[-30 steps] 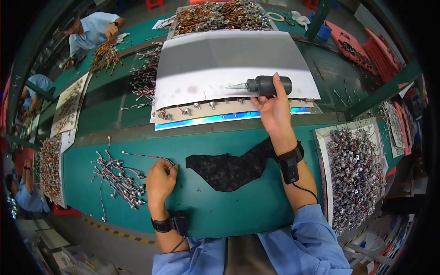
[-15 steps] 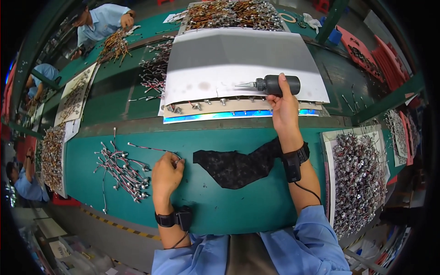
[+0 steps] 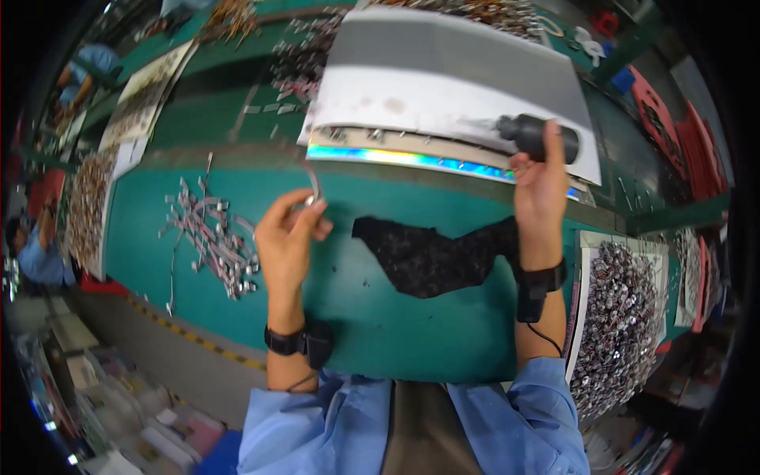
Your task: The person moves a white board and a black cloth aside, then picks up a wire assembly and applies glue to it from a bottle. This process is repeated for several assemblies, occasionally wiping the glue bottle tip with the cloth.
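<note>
Pinched between the fingertips of my left hand (image 3: 289, 226) is a small wired part (image 3: 314, 184) with a metal end, its thin leads pointing up and smeared by motion. My right hand (image 3: 541, 178) grips a black squeeze bottle (image 3: 546, 138) on its side, the pale tapered nozzle toward the left, above a white sheet (image 3: 356, 99). A black cloth (image 3: 431, 257) lies crumpled on the green mat (image 3: 396, 340) between my hands. To the left of my left hand, a loose heap of similar wired parts (image 3: 214, 233) is spread out.
Small metal parts line the near edge of a board (image 3: 443, 150) under the white sheet. A tray heaped with metal parts (image 3: 617, 317) stands at the right, another pile (image 3: 87, 206) at the far left. Green posts (image 3: 657, 218) frame the bench. Co-workers sit at the left.
The head view has shifted. My left hand has lifted a wired part off the mat and turned its leads upward. My right hand still holds the bottle, now farther right in view.
</note>
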`<state>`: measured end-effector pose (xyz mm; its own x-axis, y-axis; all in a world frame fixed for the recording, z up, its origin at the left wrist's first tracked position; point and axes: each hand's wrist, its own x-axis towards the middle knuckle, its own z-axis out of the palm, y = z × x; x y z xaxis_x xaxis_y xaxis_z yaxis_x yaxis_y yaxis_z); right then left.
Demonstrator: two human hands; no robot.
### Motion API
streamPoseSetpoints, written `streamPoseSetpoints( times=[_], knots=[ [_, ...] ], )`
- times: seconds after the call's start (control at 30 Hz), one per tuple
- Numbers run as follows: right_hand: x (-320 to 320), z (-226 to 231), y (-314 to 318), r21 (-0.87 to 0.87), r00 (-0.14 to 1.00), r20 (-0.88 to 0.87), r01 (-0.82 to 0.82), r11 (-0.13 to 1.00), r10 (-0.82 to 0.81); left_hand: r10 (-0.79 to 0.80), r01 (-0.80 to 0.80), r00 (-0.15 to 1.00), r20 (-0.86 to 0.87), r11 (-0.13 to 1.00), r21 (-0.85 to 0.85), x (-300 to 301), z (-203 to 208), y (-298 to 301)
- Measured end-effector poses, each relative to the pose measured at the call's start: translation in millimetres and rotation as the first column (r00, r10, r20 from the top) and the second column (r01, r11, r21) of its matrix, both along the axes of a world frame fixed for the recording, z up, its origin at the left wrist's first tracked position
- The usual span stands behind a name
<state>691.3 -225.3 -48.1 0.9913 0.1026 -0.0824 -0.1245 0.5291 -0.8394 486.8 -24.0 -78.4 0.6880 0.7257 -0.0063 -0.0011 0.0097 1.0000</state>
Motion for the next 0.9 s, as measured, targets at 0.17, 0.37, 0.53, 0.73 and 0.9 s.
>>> streamPoseSetpoints(
  times=[0.17, 0.37, 0.53, 0.73, 0.9],
  knots=[
    [-33, 30, 8, 0.088, 0.951, 0.261, -0.196, 0.977, 0.168, -0.002, 0.022, 0.988, 0.152, 0.992, -0.128, 6, 3, -11],
    [-78, 34, 25, -0.084, 0.849, 0.467, -0.235, 0.968, 0.247, -0.043, 0.096, 0.959, 0.281, 0.980, -0.177, 2, 3, -19],
    [-88, 19, 26, -0.252, 0.807, 0.524, -0.160, 0.954, 0.273, -0.078, 0.148, 0.942, 0.325, 0.969, -0.196, -1, 2, -26],
    [-90, 12, 23, -0.305, 0.712, 0.645, -0.093, 0.948, 0.278, -0.164, 0.268, 0.903, 0.398, 0.937, -0.223, 1, -2, -29],
    [-90, 12, 22, -0.332, 0.702, 0.655, -0.066, 0.941, 0.280, -0.165, 0.266, 0.899, 0.406, 0.941, -0.208, 2, -3, -31]
  ],
)
